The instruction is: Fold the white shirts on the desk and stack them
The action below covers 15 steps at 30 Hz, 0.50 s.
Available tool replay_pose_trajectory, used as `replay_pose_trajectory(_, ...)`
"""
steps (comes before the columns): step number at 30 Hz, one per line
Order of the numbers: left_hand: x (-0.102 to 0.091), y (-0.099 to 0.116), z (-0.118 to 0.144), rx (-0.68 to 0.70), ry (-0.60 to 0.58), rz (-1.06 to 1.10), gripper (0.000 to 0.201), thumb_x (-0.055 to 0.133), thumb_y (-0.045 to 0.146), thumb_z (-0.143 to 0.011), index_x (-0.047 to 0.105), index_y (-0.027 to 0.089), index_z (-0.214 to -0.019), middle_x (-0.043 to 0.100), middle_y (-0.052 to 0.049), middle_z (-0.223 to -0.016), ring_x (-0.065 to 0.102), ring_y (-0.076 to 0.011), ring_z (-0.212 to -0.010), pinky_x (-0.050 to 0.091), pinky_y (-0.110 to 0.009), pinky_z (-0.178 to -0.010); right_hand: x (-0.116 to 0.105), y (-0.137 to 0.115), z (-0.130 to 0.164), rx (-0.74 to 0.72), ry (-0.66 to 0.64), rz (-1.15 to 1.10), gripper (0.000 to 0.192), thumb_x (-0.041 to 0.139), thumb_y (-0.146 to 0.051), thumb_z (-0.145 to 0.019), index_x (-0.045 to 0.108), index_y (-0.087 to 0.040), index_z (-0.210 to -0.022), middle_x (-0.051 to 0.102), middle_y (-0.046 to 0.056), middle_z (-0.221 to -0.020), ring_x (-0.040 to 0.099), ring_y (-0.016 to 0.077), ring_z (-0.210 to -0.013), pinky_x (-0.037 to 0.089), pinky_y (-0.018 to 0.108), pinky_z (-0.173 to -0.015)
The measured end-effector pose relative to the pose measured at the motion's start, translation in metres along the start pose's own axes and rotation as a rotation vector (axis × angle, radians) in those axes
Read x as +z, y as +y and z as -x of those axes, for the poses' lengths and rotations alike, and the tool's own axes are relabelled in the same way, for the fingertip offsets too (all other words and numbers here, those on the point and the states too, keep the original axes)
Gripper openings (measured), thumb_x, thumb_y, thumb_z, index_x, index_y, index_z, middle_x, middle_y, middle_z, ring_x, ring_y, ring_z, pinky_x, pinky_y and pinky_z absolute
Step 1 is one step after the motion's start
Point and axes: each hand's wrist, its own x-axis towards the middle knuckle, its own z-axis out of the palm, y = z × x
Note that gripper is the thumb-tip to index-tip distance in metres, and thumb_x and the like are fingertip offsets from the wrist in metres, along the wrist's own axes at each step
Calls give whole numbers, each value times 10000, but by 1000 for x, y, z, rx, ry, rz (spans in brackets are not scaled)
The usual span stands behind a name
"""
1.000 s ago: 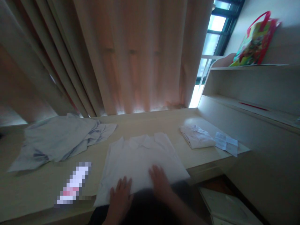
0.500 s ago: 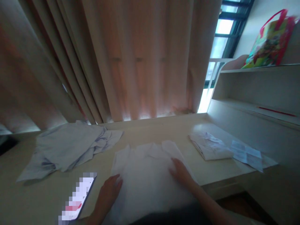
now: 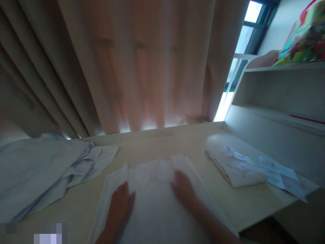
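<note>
Both hands lie flat on a white shirt spread across the pale wooden surface. The left hand presses near the shirt's left edge with its fingers apart and open, gripping nothing. The right hand rests just below the collar area, palm down; motion blur hides whether its fingers are spread or together. By my reading the step in hand is smoothing the cloth flat, and a following move would call for even, outward pressure so the thin fabric does not bunch. The shirt looks soft, light and slightly creased. A rumpled pale blue garment lies well apart to the left; a folded white garment and a sheet of paper lie to the right, under a heavy pleated curtain.
</note>
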Motion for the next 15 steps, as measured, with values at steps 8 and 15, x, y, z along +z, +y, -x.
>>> replay_pose_trajectory(8, -27, 20, -78, -113, -35, -161, 555, 215, 485, -844, 621, 133, -982, 609, -185, -1050, 555, -349, -1018, 407, -512, -835, -11, -12, -72, 110, 71, -102, 291, 479, -342, -849, 608, -166, -1041, 605, 139, -1098, 525, 253, -1044, 379, 367, -900)
replay_pose_trajectory(15, -40, 24, -107, -140, -126, 127, 435, 333, 467, -796, 568, 160, -995, 639, -138, -995, 605, -294, -918, 448, -397, -785, -24, -20, -96, 144, 20, -261, 154, 465, -215, -829, 605, -168, -873, 633, 89, -894, 562, 181, -838, 398, 280, -723)
